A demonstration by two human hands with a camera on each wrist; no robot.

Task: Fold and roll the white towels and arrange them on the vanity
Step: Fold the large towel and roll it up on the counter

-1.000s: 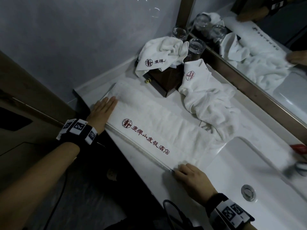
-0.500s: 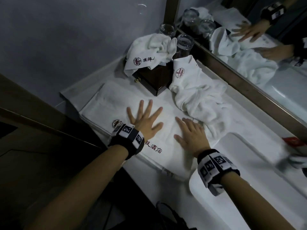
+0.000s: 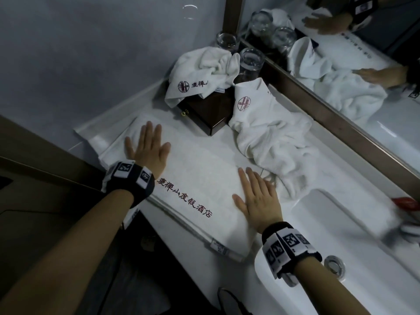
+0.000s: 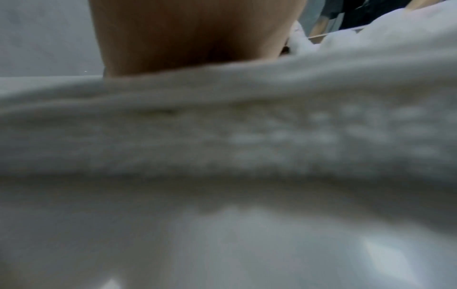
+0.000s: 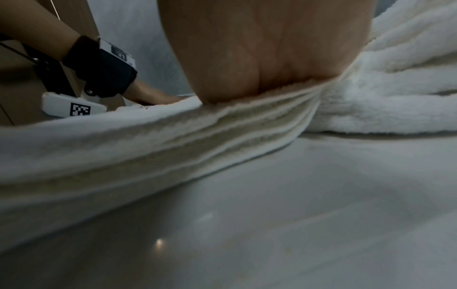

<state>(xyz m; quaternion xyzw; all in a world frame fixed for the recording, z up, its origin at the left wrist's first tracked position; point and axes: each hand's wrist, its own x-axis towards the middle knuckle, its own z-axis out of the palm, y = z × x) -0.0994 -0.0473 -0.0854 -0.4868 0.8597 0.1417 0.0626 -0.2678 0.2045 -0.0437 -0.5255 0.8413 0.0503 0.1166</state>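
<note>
A white towel (image 3: 200,178) with dark red lettering lies folded into a long flat strip along the front of the white vanity (image 3: 341,178). My left hand (image 3: 147,147) presses flat on its left end, fingers straight. My right hand (image 3: 255,196) presses flat on its right end. The right wrist view shows the stacked towel layers (image 5: 173,136) under my palm (image 5: 267,48). In the blurred left wrist view the towel edge (image 4: 222,127) sits below my palm (image 4: 193,35). Two more white towels lie crumpled: one (image 3: 272,142) beside the mirror, one (image 3: 202,73) draped over a dark box.
The dark wooden box (image 3: 209,110) stands at the back, with glasses (image 3: 251,62) behind it. A mirror (image 3: 363,53) with a brown frame runs along the right. The sink basin (image 3: 341,235) with its drain (image 3: 334,264) lies to the right. A red item (image 3: 406,202) sits at the far right.
Both hands left the towel's outer edges, met flat near its middle, then slid apart: the left hand now at the left end, the right hand at the right end.
</note>
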